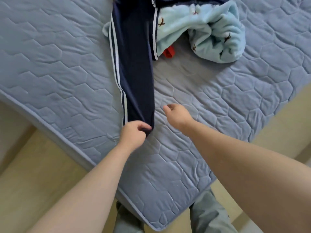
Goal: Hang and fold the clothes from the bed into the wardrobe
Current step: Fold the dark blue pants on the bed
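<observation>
Left hand pinching the cuff of navy trousers stretched along a quilted bed, right hand idle beside it.

The bed (50,56), covered in a blue-grey quilted mattress top, fills most of the view with its corner pointing at the person. The navy trousers (134,56), white stripes down the side, lie lengthwise from the far edge toward that corner. A pale blue fleece (202,27) printed with small brown birds sits crumpled at the far side, partly under the trousers. The left hand (133,133) has its fingers curled round the near end of the trouser leg. The right hand (176,115) hovers just to the right of the leg, fingers loosely bent, holding nothing. A small red item (168,52) peeks from under the fleece.
</observation>
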The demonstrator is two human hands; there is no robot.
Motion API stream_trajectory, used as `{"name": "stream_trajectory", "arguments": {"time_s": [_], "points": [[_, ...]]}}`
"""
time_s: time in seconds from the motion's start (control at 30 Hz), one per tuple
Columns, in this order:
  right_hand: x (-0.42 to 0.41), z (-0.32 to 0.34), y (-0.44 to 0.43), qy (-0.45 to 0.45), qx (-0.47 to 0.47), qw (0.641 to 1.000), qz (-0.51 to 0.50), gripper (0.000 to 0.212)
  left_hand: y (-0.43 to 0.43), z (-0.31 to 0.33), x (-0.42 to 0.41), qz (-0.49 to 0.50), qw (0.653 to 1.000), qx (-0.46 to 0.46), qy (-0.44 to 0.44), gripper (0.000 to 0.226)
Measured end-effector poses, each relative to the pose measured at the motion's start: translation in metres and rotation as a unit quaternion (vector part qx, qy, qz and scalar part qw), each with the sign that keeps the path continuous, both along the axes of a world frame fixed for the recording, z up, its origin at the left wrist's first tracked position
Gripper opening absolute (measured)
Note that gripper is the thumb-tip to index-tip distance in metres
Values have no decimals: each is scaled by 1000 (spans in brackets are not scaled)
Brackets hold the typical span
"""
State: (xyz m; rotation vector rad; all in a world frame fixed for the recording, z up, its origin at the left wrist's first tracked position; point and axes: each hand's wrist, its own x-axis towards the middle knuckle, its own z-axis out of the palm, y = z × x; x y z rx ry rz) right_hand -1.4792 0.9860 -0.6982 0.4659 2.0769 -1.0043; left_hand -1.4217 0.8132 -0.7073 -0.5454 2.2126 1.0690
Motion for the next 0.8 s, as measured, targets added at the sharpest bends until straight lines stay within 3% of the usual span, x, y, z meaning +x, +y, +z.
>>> {"name": "stream_trajectory", "arguments": {"time_s": [0.1, 0.17, 0.27, 0.33, 0.37, 0.43, 0.53, 0.63, 0.73, 0.8], "points": [[5, 25, -18, -102, -107, 983, -111, 58, 4, 34, 45, 41, 994, 51, -90, 56], [8, 47, -30, -152, -174, 957, -172, 62, 4, 57, 71, 10, 984, 72, -160, 53], [14, 84, -49, -138, -221, 933, -250, 45, -2, 91, 95, -73, 970, 66, -222, 53], [20, 114, -57, -83, -203, 942, -253, 26, -12, 119, 98, -114, 963, 63, -235, 54], [24, 131, -61, -65, -189, 950, -238, 29, -19, 134, 98, -115, 964, 64, -230, 52], [35, 167, -67, -51, -172, 962, -204, 40, -32, 164, 92, -48, 978, 64, -193, 42], [55, 224, -80, -49, -154, 975, -150, 40, -51, 210, 69, 163, 978, 82, -97, 25], [79, 289, -88, -9, -155, 980, -122, 34, -61, 265, 46, 343, 904, 238, -95, 27], [108, 347, -87, 40, -138, 989, -46, 24, -71, 317, 27, 387, 793, 443, -159, 67], [128, 378, -83, 42, -129, 991, -5, 23, -76, 343, 21, 345, 797, 459, -185, 74]]}}
